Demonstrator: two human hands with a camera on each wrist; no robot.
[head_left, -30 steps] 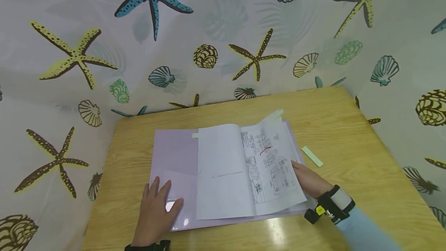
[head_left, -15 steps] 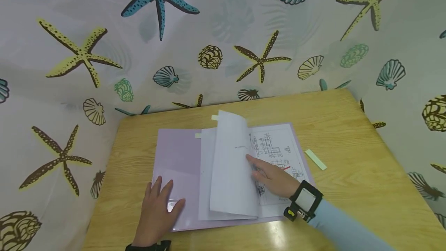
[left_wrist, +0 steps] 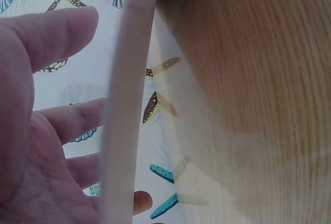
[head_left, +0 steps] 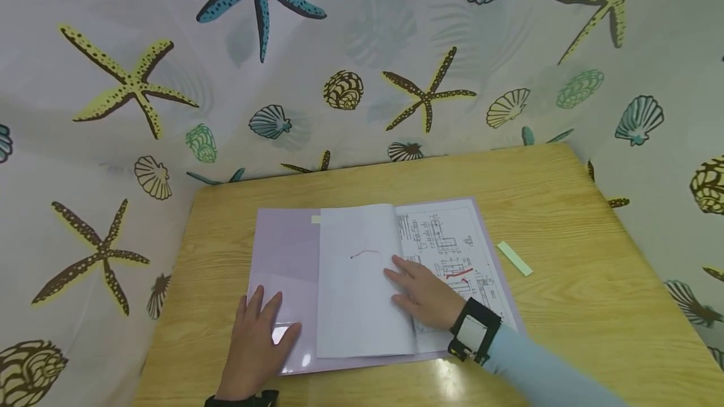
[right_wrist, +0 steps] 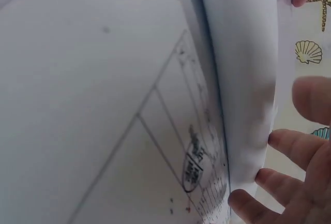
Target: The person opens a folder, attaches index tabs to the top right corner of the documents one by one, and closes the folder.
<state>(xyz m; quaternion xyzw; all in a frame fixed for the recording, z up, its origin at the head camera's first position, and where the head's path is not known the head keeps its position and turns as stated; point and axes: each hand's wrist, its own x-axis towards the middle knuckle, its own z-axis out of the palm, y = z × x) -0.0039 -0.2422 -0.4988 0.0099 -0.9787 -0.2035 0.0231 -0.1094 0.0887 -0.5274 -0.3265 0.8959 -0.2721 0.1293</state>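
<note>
A purple folder (head_left: 281, 247) lies open on the table, its pages fastened along the middle. The blank back of a turned page (head_left: 356, 306), with a thin red line on it, covers part of the left side. On the right shows a page of technical drawings (head_left: 483, 244) with red marks. My left hand (head_left: 252, 341) rests with spread fingers on the folder's left cover; the left wrist view shows the cover edge (left_wrist: 124, 105) across it. My right hand (head_left: 427, 294) touches the turned page near the fold, with extended fingertips (right_wrist: 266, 177) against the white paper.
A pale green strip (head_left: 515, 259) lies on the wooden table (head_left: 588, 306) right of the folder. A small pale tab (head_left: 315, 220) sticks out at the page's upper left. A cloth (head_left: 215, 80) printed with starfish and shells hangs behind the table.
My right hand has moved from the right page edge leftward to the fold. One page turned over to the left and now lies nearly flat. My left hand stays on the cover.
</note>
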